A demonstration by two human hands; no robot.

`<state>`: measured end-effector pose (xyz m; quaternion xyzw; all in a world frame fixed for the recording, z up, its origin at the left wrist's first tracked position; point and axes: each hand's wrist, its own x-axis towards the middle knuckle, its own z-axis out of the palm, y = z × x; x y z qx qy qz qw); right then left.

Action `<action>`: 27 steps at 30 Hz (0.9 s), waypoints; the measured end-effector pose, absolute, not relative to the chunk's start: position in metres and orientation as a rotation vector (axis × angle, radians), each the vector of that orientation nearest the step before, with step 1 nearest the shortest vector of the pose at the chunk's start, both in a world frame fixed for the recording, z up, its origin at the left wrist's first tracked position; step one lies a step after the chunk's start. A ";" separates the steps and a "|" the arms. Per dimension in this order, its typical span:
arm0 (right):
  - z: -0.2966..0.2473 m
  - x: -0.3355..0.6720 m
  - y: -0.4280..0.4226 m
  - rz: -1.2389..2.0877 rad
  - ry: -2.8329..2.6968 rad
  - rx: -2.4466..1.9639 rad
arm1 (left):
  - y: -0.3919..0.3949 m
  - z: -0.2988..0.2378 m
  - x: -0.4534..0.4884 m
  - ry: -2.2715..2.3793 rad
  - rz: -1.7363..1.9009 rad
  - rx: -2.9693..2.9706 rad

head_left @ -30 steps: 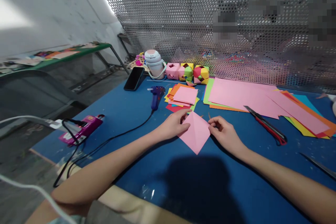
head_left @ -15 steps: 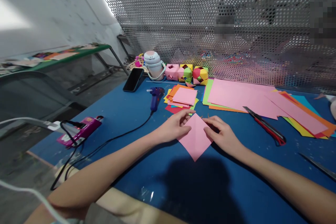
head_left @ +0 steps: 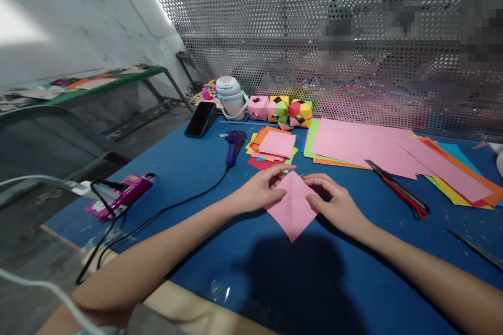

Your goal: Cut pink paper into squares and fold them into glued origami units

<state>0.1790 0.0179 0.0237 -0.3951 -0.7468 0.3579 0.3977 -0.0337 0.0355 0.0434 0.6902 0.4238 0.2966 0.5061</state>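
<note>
A square sheet of pink paper (head_left: pixel 293 209) is turned like a diamond, one corner toward me, with a faint crease down its middle. My left hand (head_left: pixel 262 187) grips its left side, thumb on top and fingers at the upper edge. On the opposite side my right hand (head_left: pixel 333 201) pinches the paper between thumb and curled fingers. Just beyond my hands lies a stack of small coloured paper squares (head_left: pixel 277 145), pink on top. Behind that stand several folded paper cubes (head_left: pixel 278 110).
On the blue table (head_left: pixel 188 167) lie a purple glue gun (head_left: pixel 234 149), a phone (head_left: pixel 200 119), a magenta power strip (head_left: pixel 128 196), a red box cutter (head_left: pixel 398 188), scissors (head_left: pixel 477 248) and large coloured sheets (head_left: pixel 361 141). A white bottle (head_left: pixel 231 99) stands by the perforated metal panel (head_left: pixel 251 26).
Both hands keep their hold on the pink paper in nearly the same place. The right fingers have shifted very slightly; the other things have not moved.
</note>
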 end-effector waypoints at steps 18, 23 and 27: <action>0.019 0.175 0.023 1.238 -1.465 -1.145 | 0.037 0.046 -0.034 1.004 0.642 1.437; 0.016 0.175 0.025 1.163 -1.485 -1.190 | 0.038 0.044 -0.032 1.098 0.613 1.478; 0.025 0.201 0.030 0.796 -1.858 -1.224 | 0.040 0.048 -0.036 1.196 0.611 1.527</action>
